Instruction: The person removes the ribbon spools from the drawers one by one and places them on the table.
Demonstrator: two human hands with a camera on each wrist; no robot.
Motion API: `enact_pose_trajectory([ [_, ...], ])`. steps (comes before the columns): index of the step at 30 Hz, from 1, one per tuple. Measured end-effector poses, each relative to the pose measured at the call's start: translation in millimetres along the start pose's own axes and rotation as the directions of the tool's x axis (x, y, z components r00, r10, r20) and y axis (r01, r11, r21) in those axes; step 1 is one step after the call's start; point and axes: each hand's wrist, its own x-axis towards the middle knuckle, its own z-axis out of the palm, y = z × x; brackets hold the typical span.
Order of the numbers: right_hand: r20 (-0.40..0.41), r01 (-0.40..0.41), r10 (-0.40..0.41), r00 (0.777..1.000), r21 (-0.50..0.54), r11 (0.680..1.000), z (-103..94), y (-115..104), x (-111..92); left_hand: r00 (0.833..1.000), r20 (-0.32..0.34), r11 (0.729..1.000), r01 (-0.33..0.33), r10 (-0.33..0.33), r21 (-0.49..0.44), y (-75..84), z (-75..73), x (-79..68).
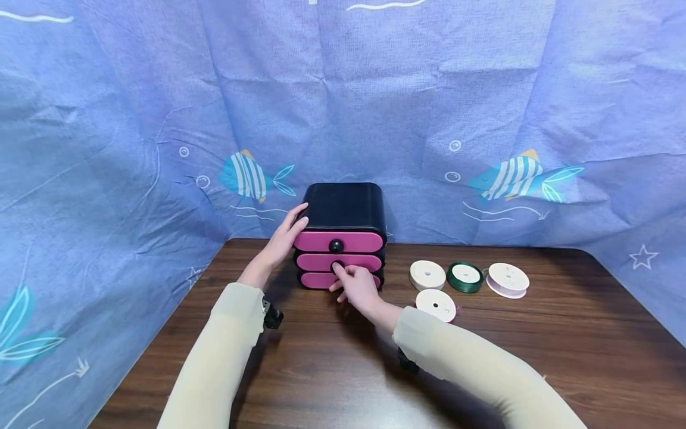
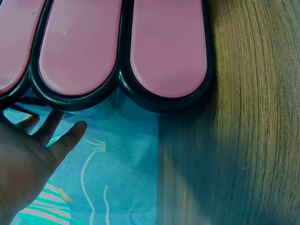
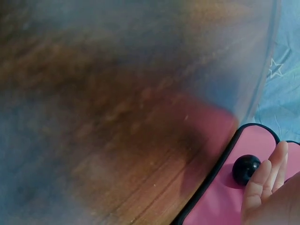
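Observation:
A small black drawer cabinet (image 1: 345, 205) with three pink drawer fronts stands near the back of the table. My left hand (image 1: 284, 238) lies against its upper left side, fingers extended; in the left wrist view the left hand (image 2: 28, 164) is beside the drawer ends. My right hand (image 1: 358, 287) pinches the black knob (image 1: 337, 266) of the middle drawer, the thumb partly covering it. Above sits the top drawer's knob (image 1: 336, 246). In the right wrist view the bottom drawer's knob (image 3: 246, 169) shows beside the fingers of the right hand (image 3: 274, 201). All drawers look closed.
To the right of the cabinet lie a cream ribbon spool (image 1: 427, 275), a green ribbon spool (image 1: 465, 277), a pale lilac spool (image 1: 508, 280) and a white-faced spool (image 1: 436, 305). A blue fish-print cloth (image 1: 375, 119) hangs behind the brown wooden table (image 1: 332, 369).

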Motion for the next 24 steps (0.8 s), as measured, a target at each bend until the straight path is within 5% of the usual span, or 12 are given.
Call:
enact_pose_trajectory([
  [7,0.015,-0.020,0.019,1.000,0.024,1.000,-1.6,3.4,-0.4,1.000,0.017,0.999,0.014,-0.013,-0.034,6.6,-1.3,-1.6],
  [14,0.033,-0.036,0.035,0.999,0.051,0.998,-6.2,12.8,-7.7,0.999,0.035,1.000,0.022,-0.021,-0.019,33.4,-0.8,-16.9],
  [24,0.110,-0.107,0.115,0.987,-0.083,0.991,-13.1,25.2,-11.8,0.999,0.047,0.999,0.015,-0.012,-0.045,36.4,0.1,-18.0],
])
